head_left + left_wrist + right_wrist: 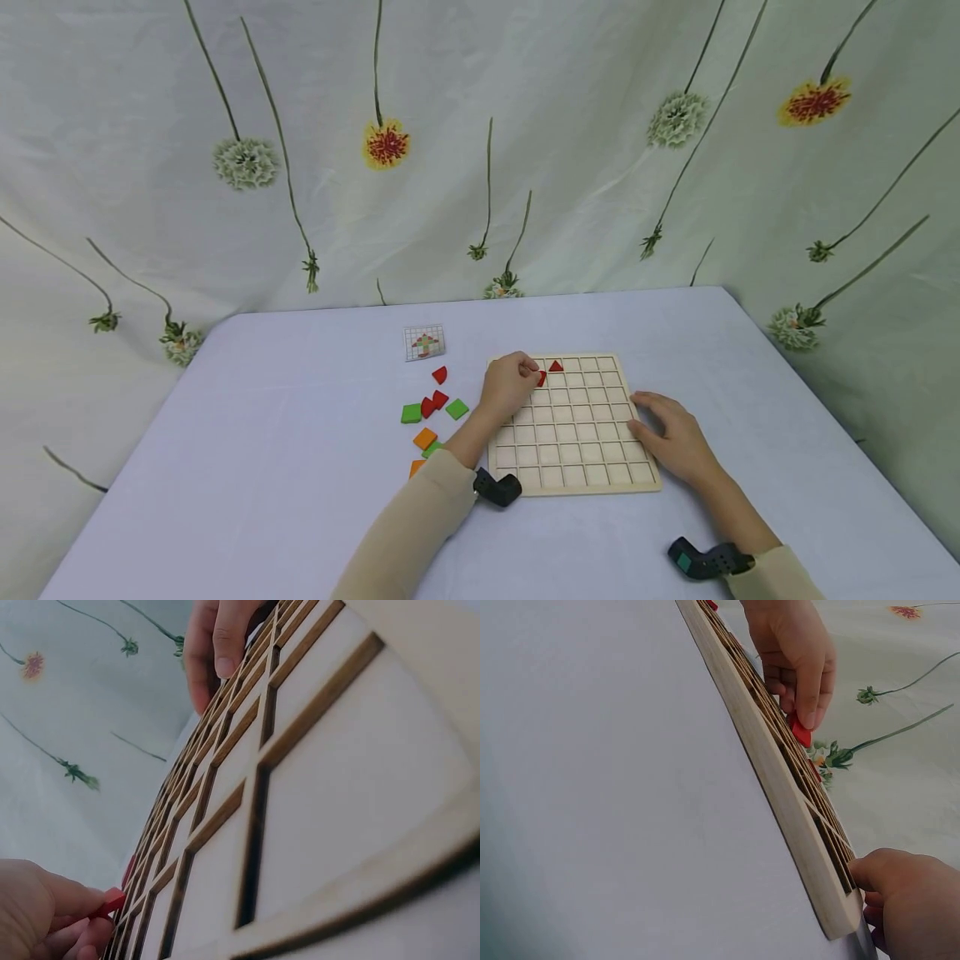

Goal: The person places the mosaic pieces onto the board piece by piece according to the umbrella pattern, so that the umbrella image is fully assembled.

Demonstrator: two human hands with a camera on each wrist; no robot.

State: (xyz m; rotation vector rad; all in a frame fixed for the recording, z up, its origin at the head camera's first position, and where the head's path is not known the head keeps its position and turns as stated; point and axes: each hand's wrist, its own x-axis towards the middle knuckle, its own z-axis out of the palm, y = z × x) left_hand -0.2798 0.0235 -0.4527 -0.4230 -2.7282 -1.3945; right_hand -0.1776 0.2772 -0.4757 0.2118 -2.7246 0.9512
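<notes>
My left hand (512, 385) is over the upper left part of a wooden grid board (566, 433). Between thumb and fingertips it pinches a small red piece (542, 379), partly covered by the fingers; the right wrist view shows this red piece (801, 731) at the fingertips too. A red triangle (555, 366) lies in a top-row cell, just right of that hand. Along the board's right edge rests my right hand (675, 437), fingers relaxed and apart, its thumb touching the rim.
Left of the board lie loose red rounded pieces (439, 375), green squares (411, 413) and orange squares (425, 438), some partly behind the left forearm. A pattern card (424, 342) with a coloured figure on a grid sits farther back. A flowered cloth (570, 208) hangs behind the table.
</notes>
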